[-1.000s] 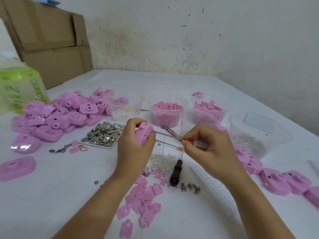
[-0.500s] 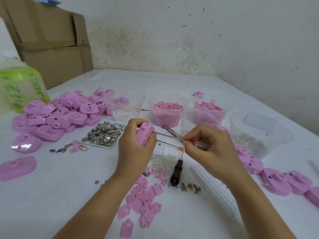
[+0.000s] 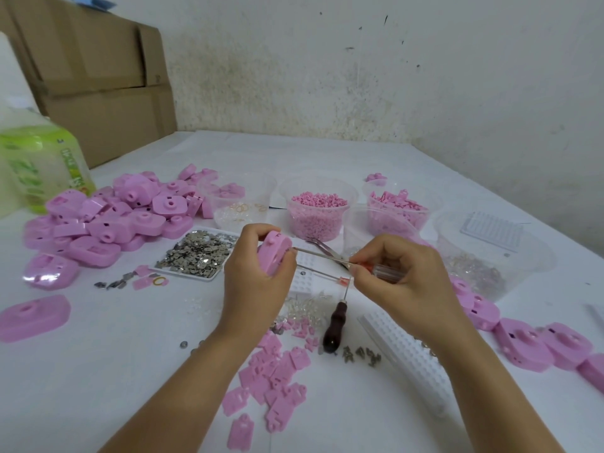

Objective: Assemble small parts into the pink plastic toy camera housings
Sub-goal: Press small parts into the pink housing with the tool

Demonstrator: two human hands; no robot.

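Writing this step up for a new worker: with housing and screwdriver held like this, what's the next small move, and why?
Probably twist the screwdriver with the right hand while the left hand braces the pink housing. The shaft's tip meets the housing's side, and the right hand pinches the handle, a grip suited to turning. Any screw there is too small to see.

pink housing (image 3: 274,255) | tilted on edge | in left hand (image 3: 258,282) | screwdriver (image 3: 327,256) tip touching

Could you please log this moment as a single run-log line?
left hand: grips pink housing | right hand: holds screwdriver, tip at housing | dark-handled tool: lying on table
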